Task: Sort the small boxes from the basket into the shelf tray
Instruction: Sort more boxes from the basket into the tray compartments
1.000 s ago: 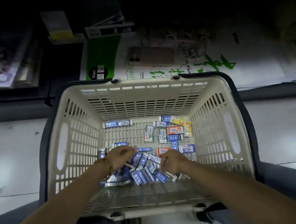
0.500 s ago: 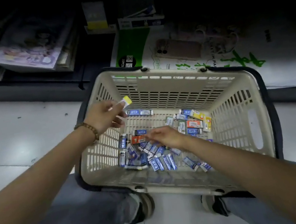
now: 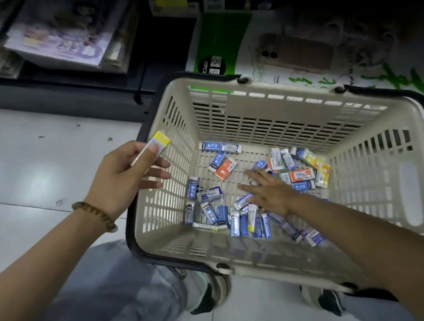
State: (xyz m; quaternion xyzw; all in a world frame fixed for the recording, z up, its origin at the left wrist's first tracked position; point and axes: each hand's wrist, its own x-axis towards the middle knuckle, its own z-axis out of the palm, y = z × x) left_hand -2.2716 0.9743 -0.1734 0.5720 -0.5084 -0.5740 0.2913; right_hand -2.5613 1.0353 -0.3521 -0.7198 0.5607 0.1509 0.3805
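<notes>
Yellow-ended small box (image 3: 159,141) now rides out of the basket (image 3: 282,121), pinched in our left hand (image 3: 122,180), ready for shelving; our right hand (image 3: 268,193) lies flat-fingered on the remaining boxes (image 3: 213,211).

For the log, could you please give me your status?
Left hand pinches yellow-ended box by basket. Right hand flat on loose boxes. No obstruction seen.

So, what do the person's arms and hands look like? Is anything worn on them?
The left forearm and the right forearm are bare; no sleeve shows. The left hand has a bracelet of round brown beads at the wrist. The right hand has nothing at its wrist. There are no gloves, and I see no ring on the fingers, though the light is dim.
</notes>
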